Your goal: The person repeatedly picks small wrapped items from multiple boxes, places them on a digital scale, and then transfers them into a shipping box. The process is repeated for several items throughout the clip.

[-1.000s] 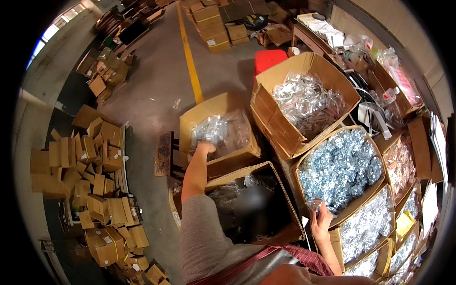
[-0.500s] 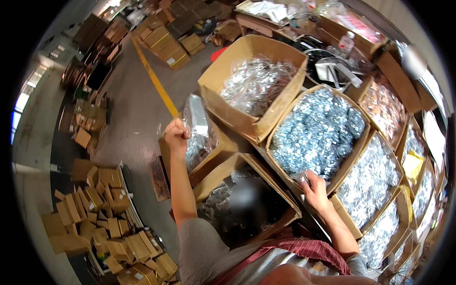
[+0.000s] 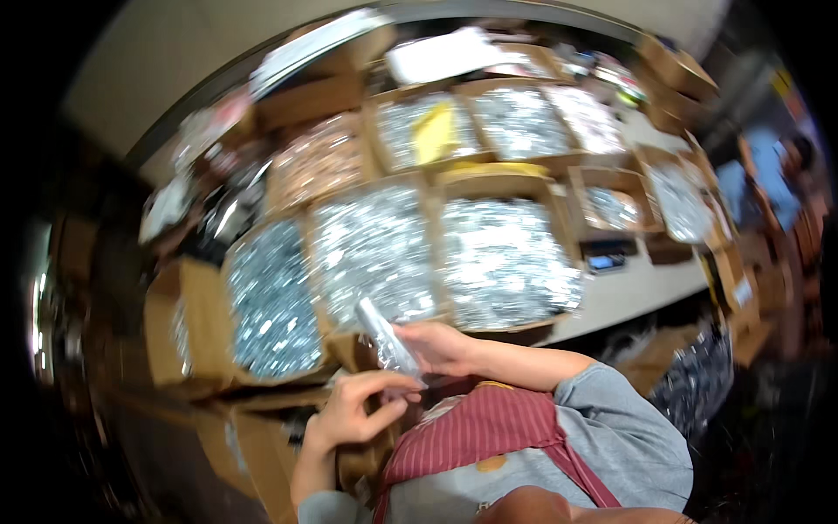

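Note:
A small clear plastic bag (image 3: pixel 388 342), slim and shiny, is held aslant in front of my apron. My right hand (image 3: pixel 441 349) grips it from the side, its fingers partly behind the bag. At the bag's lower end, my left hand (image 3: pixel 353 410) pinches the plastic with thumb and forefinger. What the bag contains is too blurred to tell. Just beyond my hands stand open cardboard boxes: one with bluish shiny small pieces (image 3: pixel 275 301), one with silvery packets (image 3: pixel 371 249), and one with brighter silvery packets (image 3: pixel 502 262).
Farther back are a box of copper-coloured pieces (image 3: pixel 323 162) and a yellow packet (image 3: pixel 435 133) on silvery contents. A small carton (image 3: pixel 611 199) sits on the white table (image 3: pixel 642 284). Black plastic (image 3: pixel 694 384) lies at right. A person in blue (image 3: pixel 764 179) is at far right.
My view has swung right, toward the table of boxes. My hands, apart before over two boxes, have come together at one small bag. The left hand has left the box where it held a bag.

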A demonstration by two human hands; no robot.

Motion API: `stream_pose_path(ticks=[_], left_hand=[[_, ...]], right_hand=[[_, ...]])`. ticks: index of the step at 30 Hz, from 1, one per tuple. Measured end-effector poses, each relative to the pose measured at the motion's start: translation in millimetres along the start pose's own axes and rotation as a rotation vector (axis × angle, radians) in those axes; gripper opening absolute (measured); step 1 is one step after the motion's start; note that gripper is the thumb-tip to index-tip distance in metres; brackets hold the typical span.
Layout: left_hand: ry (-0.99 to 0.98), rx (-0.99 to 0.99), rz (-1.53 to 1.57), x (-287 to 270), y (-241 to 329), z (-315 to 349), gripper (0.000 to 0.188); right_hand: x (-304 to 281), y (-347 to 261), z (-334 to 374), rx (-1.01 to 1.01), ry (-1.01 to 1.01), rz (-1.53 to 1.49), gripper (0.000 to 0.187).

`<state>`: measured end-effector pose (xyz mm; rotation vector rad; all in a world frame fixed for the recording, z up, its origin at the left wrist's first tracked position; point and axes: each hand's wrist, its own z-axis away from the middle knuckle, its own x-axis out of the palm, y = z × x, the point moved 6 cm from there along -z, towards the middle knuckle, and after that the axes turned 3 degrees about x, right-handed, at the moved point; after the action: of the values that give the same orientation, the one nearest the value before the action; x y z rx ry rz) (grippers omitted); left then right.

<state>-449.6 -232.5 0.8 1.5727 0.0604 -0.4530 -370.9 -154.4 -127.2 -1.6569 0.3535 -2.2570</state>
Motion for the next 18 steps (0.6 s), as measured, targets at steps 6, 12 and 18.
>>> stream_pose_path(ticks=[6, 12, 18], left_hand=[[0.068, -0.041, 0.351, 99.1, -1.6, -97.1, 0.058], [0.275, -0.005, 0.254, 179.2, -30.2, -144.8, 0.064], [0.475, -0.105, 0.010, 220.5, -37.3, -133.4, 0.070]], right_hand=[[-110.3, -135.7, 227.9, -0.714, 0.473, 0.057, 0.033], [-181.5, -221.3, 384.2, -1.390, 0.881, 0.311, 0.040], [-187.0, -221.8, 430.1, -1.669, 1.133, 0.624, 0.043]])
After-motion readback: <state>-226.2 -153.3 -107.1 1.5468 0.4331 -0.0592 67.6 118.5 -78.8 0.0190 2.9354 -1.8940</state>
